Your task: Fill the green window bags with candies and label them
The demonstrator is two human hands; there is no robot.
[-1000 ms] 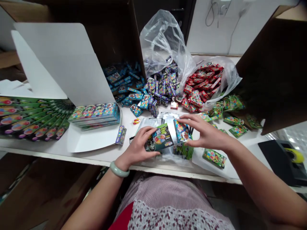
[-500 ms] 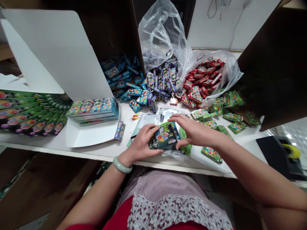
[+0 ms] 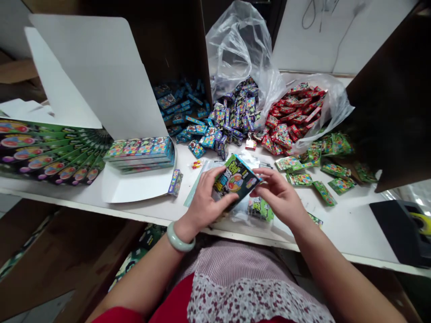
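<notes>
My left hand (image 3: 206, 199), with a pale green bangle at its wrist, grips a small dark printed box (image 3: 232, 181) by its left side, thumb across the front. The box is tilted above the table and has green and yellow lettering with colourful round shapes. At its right end my right hand (image 3: 279, 195) has thumb and fingers closed on the edge; the fingertips are partly hidden. Beneath the hands lie clear plastic bags (image 3: 242, 215) and a green packet (image 3: 261, 208).
An open white carton (image 3: 134, 190) holds rows of small boxes, beside fanned printed cards (image 3: 50, 154). Behind are piles of blue boxes (image 3: 197, 130), purple boxes (image 3: 235, 107), red boxes (image 3: 296, 112) and green packets (image 3: 333, 168). A tape dispenser (image 3: 400, 229) stands at right.
The box has been raised and tilted, its right end now higher. My right hand has gone from spread over the box to pinching its right end. The view has shifted slightly.
</notes>
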